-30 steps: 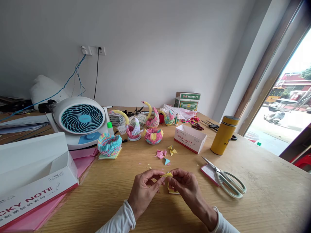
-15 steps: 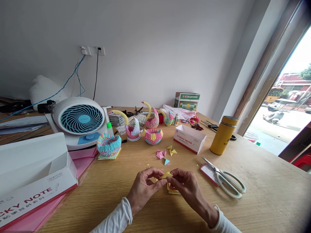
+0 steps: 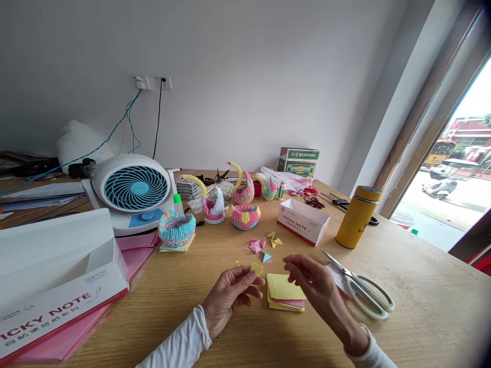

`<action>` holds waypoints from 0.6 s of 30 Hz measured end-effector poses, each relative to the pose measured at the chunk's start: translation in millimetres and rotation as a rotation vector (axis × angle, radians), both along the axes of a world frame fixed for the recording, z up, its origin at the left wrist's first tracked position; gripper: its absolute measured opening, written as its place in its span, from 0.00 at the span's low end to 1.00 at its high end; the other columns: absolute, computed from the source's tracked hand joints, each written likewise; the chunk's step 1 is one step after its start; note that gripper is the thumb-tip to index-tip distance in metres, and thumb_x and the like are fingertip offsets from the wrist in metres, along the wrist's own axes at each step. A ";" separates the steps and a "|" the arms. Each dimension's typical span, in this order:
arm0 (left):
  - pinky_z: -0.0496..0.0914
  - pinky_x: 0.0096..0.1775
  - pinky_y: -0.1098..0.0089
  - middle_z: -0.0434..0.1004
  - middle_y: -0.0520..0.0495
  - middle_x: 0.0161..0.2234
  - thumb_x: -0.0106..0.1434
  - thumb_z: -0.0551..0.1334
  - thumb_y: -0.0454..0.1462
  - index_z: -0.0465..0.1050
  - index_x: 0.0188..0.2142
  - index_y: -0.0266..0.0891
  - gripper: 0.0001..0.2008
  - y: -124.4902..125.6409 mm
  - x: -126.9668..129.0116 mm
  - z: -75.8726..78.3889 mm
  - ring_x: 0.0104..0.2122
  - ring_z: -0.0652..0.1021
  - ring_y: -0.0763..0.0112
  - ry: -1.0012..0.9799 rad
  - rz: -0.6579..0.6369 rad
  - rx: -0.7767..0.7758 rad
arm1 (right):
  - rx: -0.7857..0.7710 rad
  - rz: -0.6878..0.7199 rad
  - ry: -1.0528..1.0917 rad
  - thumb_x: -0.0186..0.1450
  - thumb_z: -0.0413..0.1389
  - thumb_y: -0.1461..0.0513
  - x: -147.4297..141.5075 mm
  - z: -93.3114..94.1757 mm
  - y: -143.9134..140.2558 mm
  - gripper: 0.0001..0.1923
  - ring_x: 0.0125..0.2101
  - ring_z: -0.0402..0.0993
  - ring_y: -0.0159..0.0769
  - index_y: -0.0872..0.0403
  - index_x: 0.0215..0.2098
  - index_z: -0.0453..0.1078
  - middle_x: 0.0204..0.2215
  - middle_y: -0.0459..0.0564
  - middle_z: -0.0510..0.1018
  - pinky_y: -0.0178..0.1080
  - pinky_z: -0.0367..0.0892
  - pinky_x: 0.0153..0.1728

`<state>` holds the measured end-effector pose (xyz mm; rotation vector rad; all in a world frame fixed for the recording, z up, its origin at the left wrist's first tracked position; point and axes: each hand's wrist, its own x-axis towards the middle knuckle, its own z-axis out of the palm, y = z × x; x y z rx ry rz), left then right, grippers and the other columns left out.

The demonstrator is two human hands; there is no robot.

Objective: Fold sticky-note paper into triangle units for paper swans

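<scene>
My left hand [image 3: 233,291] pinches a small yellow folded paper piece [image 3: 257,269] between thumb and forefinger, its other fingers loosely curled beneath. To the right, apart from that piece, my right hand [image 3: 312,278] is raised with its fingers loosely bent and nothing visible in them. Between and below the hands lies a stack of sticky notes [image 3: 284,289], yellow on top with pink lower down. Just beyond are folded paper triangles: pink ones [image 3: 256,245], yellow ones [image 3: 274,239] and a blue one [image 3: 265,256].
Scissors [image 3: 362,286] rest on a notepad at right, near a yellow flask [image 3: 358,217]. Sticky note boxes stand at centre right [image 3: 303,222] and left [image 3: 65,301]. Farther back are a fan [image 3: 134,191], a blue-and-pink paper bowl [image 3: 177,229] and several paper swans [image 3: 243,191].
My right hand has let go of the yellow paper piece and moved right and slightly up, uncovering the note stack. My left hand still holds the piece. The view has shifted slightly.
</scene>
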<state>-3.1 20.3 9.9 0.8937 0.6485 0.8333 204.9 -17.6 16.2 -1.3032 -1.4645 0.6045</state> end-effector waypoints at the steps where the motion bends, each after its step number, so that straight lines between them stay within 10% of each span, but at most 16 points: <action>1: 0.67 0.22 0.80 0.82 0.47 0.31 0.50 0.73 0.41 0.73 0.33 0.34 0.16 0.6 -0.7 -0.7 0.25 0.80 0.76 -0.022 -0.011 -0.033 | 0.007 -0.048 -0.049 0.63 0.56 0.51 9.2 1.2 -0.3 0.16 0.26 0.76 0.38 0.55 0.39 0.73 0.28 0.52 0.79 0.36 0.71 0.26; 11: 0.69 0.20 0.82 0.83 0.47 0.28 0.50 0.73 0.36 0.72 0.30 0.35 0.13 4.6 -4.1 -6.7 0.25 0.81 0.75 -0.104 -0.005 -0.123 | -0.002 -0.514 -0.917 0.64 0.46 0.51 153.7 -43.3 -39.7 0.20 0.33 0.78 0.49 0.54 0.39 0.73 0.39 0.60 0.78 0.45 0.72 0.30; 18: 0.68 0.19 0.82 0.83 0.48 0.29 0.53 0.72 0.40 0.72 0.31 0.35 0.13 5.1 -2.0 -10.1 0.23 0.80 0.76 -0.077 -0.016 -0.070 | -0.044 -0.455 -0.958 0.66 0.43 0.53 163.6 -59.4 -47.0 0.18 0.33 0.77 0.46 0.52 0.42 0.71 0.35 0.56 0.79 0.43 0.73 0.31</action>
